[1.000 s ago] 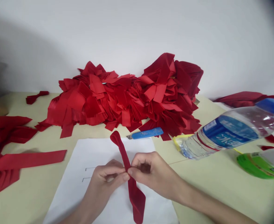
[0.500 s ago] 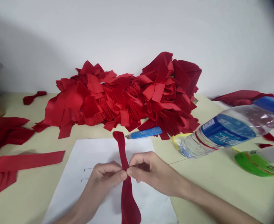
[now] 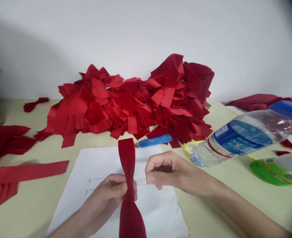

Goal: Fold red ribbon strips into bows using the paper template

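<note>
A dark red velvet ribbon stands lengthwise in front of me, gathered narrow at its middle and flaring at both ends. My left hand pinches that narrow waist, thumb on the near side and fingertips showing behind it. To the right, apart from the ribbon, my right hand has its thumb and forefinger pressed together. Whatever it may hold is too fine to make out; a thin slanting line shows between the two hands. Beneath them lies a white paper sheet with drawn lines.
A heap of red ribbon pieces spans the back of the table. A blue utility knife lies beyond the paper. On the right are a water bottle and a green-bottomed bottle. More red strips lie left.
My right hand has come off the ribbon's waist and moved right and slightly up. The ribbon has turned in my left hand, so its upper end shows wider.
</note>
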`<state>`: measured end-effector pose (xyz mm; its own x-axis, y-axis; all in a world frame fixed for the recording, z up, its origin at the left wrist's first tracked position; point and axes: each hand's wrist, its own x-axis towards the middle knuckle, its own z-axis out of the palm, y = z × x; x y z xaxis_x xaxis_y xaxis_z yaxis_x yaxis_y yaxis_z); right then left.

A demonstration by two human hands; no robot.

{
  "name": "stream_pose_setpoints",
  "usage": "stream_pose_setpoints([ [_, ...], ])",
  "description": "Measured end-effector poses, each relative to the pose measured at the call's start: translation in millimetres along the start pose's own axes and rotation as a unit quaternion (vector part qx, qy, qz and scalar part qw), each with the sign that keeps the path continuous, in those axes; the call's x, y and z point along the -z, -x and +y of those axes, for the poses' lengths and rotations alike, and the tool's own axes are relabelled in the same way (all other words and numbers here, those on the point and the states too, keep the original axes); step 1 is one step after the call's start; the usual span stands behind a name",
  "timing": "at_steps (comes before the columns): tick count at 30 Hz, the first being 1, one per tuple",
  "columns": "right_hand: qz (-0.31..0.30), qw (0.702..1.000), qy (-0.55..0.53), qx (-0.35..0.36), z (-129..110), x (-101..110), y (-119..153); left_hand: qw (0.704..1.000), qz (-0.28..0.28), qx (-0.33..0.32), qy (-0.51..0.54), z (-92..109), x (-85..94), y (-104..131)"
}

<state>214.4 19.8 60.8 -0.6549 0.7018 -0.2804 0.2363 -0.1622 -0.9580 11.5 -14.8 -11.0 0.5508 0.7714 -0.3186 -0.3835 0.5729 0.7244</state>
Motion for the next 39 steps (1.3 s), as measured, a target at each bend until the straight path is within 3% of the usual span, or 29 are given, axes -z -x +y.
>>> stream_pose_setpoints([
  [6, -0.062, 0.996, -0.005, -0.056, 10.4, -0.5, -4.7, 1.000, -0.023, 0.001, -0.003, 1.2, -6.9, 1.1],
  [11, -0.130, 0.988, -0.020, -0.076, 15.4, -3.9, -6.6, 0.989, -0.044, 0.113, -0.083, 2.1, -25.0, 7.9],
  [16, -0.208, 0.966, 0.148, -0.021, 14.3, -7.4, -4.4, 0.936, -0.108, 0.258, -0.215, 4.9, -46.4, 8.9],
  [19, -0.218, 0.947, 0.236, 0.017, 9.6, -11.0, -2.8, 0.929, -0.052, 0.260, -0.259, -0.9, -50.9, 6.4],
  [21, -0.178, 0.935, 0.306, 0.035, 4.8, -17.2, 0.7, 0.931, -0.002, 0.238, -0.278, -6.8, -47.7, 5.1],
  [23, -0.099, 0.910, 0.397, 0.069, 1.0, -27.4, 5.9, 0.936, 0.023, 0.204, -0.287, -10.6, -41.0, 3.9],
  [26, 0.014, 0.835, 0.535, 0.129, -0.6, -45.5, 14.6, 0.951, 0.056, 0.154, -0.261, -7.7, -30.6, 1.7],
  [28, 0.056, 0.790, 0.594, 0.145, -0.5, -54.1, 20.5, 0.963, 0.081, 0.138, -0.217, -1.7, -26.0, 0.4],
  [30, 0.089, 0.770, 0.614, 0.148, -1.3, -56.5, 26.4, 0.973, 0.092, 0.124, -0.172, 3.9, -22.3, -0.3],
  [32, 0.115, 0.786, 0.593, 0.129, -3.2, -52.3, 31.4, 0.981, 0.092, 0.107, -0.129, 6.8, -18.2, -0.4],
  [36, 0.139, 0.882, 0.446, 0.065, -5.4, -34.2, 34.7, 0.991, 0.084, 0.088, -0.058, 6.3, -10.6, 0.8],
  [39, 0.132, 0.931, 0.338, 0.038, -2.1, -23.7, 32.4, 0.997, 0.033, 0.064, -0.032, 5.3, -10.2, 2.3],
])
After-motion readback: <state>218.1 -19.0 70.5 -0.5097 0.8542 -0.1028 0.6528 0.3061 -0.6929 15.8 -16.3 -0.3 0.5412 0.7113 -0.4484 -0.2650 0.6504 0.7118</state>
